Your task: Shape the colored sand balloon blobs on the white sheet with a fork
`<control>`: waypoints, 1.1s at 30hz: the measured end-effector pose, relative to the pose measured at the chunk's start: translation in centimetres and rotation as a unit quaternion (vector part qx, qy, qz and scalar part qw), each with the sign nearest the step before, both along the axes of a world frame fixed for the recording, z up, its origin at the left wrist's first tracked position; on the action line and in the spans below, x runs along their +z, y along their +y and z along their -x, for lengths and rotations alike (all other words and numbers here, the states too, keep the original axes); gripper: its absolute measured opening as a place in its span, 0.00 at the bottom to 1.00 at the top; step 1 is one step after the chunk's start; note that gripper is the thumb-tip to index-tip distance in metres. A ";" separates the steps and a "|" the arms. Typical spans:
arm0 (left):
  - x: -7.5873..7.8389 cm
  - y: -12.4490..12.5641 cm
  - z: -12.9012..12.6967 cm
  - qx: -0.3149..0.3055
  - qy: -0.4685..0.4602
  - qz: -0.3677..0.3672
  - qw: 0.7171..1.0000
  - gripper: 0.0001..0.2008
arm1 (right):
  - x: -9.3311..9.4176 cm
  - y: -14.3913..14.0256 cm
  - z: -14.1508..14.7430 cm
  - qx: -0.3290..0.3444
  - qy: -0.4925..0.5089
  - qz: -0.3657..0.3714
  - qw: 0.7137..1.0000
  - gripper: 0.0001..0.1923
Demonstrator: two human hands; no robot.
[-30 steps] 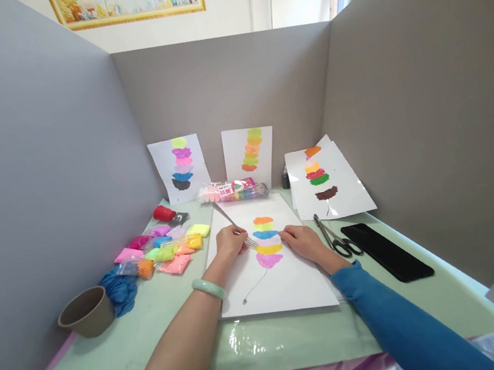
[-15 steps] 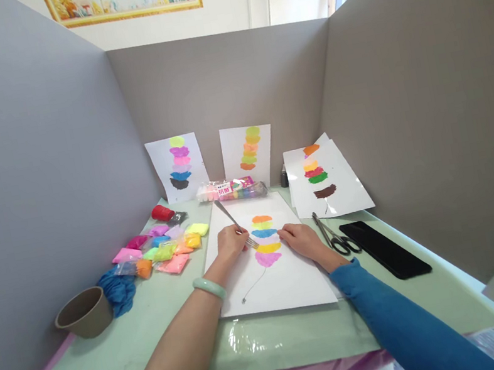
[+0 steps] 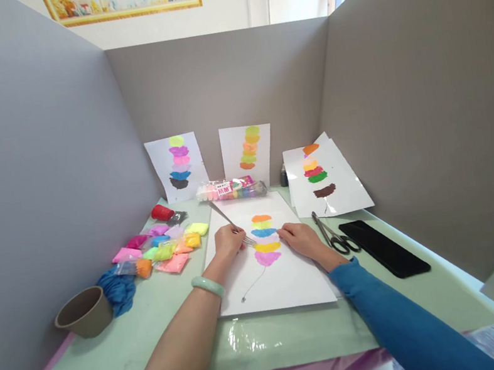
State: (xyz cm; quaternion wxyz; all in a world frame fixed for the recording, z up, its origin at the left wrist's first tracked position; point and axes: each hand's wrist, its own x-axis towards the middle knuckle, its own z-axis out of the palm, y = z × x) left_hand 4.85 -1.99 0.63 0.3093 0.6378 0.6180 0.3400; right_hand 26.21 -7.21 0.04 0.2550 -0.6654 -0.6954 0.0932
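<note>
My left hand [image 3: 228, 239] is closed around a metal fork [image 3: 220, 212], its handle pointing up and away to the left. The fork's tines are at the left end of the pale lilac and yellow bands on a white sheet [image 3: 293, 285]. Those bands belong to a stack of coloured patches [image 3: 264, 233] in orange, lime, blue, lilac, yellow and pink, with a thin drawn line curling below. Resting on the sheet, my right hand [image 3: 299, 237] has its fingers bent together, fingertips at the right end of the blue band. Whether they pinch anything is hidden.
On the left lie several coloured clay packets [image 3: 167, 250], a blue cloth [image 3: 119, 290] and a brown pot [image 3: 84, 312]. Scissors [image 3: 332, 237] and a black phone [image 3: 382, 248] lie right. Behind are a clay pack [image 3: 231, 189] and painted sheets [image 3: 328, 177] near grey partitions [image 3: 228, 80].
The fork has tilted slightly, its handle end shifting left and its tines moving a little left along the bands. My right hand stays in place.
</note>
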 end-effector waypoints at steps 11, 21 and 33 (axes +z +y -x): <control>0.5 -0.5 -0.2 0.012 0.042 -0.011 0.999 0.06 | -0.1 0.1 0.0 -0.002 0.002 0.003 1.000 0.16; 0.6 -0.6 -0.2 0.007 0.044 -0.008 0.999 0.07 | -0.1 0.1 -0.1 0.000 0.006 0.001 1.000 0.16; 0.4 -0.4 0.2 -0.003 0.034 -0.019 0.999 0.06 | -0.1 0.1 -0.1 -0.002 0.000 0.004 1.000 0.16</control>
